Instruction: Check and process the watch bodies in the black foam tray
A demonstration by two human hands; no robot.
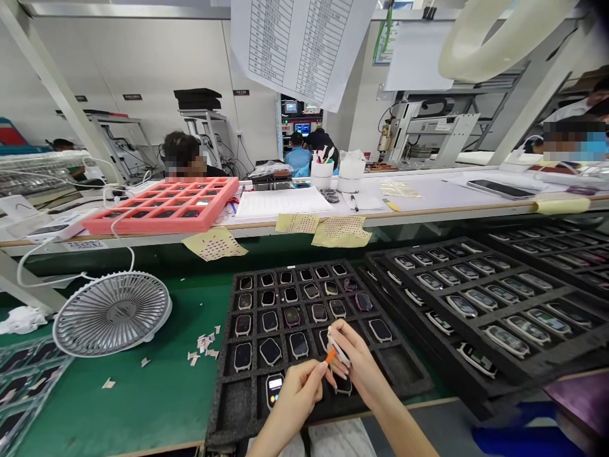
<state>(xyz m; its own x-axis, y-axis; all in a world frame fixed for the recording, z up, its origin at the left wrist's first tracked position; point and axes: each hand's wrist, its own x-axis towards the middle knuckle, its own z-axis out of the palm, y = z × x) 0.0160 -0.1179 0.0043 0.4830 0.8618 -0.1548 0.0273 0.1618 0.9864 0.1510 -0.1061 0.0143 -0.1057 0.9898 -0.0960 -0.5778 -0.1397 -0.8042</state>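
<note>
My left hand is closed in a pinch on a small orange stick-like tool. The tool's tip meets the edge of a pale smartwatch body, which my right hand grips with bent fingers. Both hands are above the front part of a black foam tray with square pockets. Most pockets hold a smartwatch without a strap, such as one silver watch. Near my left wrist, a watch with a lit screen sits in its pocket. My fingers partly cover the held watch and the watches beneath.
Stacked black trays of watches stand to the right. A grey fan is on the green mat at left, beside scattered paper scraps. The raised shelf carries a pink foam tray and paper sheets. People sit beyond it.
</note>
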